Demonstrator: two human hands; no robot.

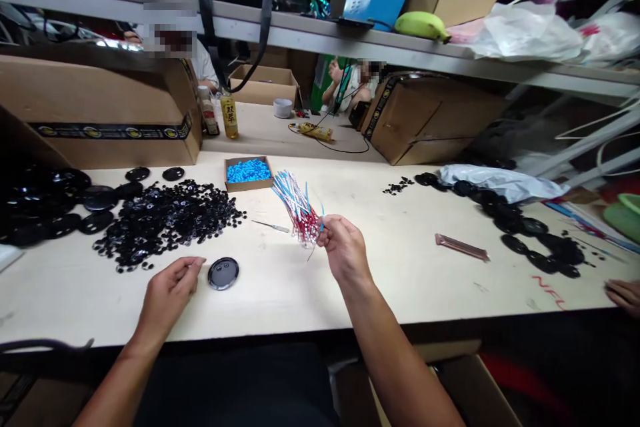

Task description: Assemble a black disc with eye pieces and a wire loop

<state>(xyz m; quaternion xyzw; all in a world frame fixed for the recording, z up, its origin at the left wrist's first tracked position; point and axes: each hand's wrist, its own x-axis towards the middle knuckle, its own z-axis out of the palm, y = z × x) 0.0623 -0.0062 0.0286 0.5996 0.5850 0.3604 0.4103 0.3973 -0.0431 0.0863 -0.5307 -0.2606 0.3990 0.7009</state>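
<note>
The right forearm reaches forward from the lower right, with the right hand (pixel 345 248) raised above the table and turned palm toward the body. Its fingers (pixel 326 232) close on the lower end of a bundle of thin red-and-blue wires (pixel 296 205), which fans up and away to the hand's left. Left of the bundle and below it, a slim metal-bladed tool (pixel 271 226) lies on the pale tabletop (pixel 400 287). The left forearm comes in from the lower left, and the left hand (pixel 170 291) hovers low over the table, its fingers loosely curled and drawn toward the thumb; nothing shows between them, though a very thin item could not be ruled out. Just beside that hand lies a round black disc (pixel 223 273), and beyond it spreads a heap of small black discs (pixel 165 221). Farther ahead, between both hands, sits a cardboard tray of blue pieces (pixel 248 173). A co-worker's hand (pixel 623 297) enters at the right edge, well apart.
</note>
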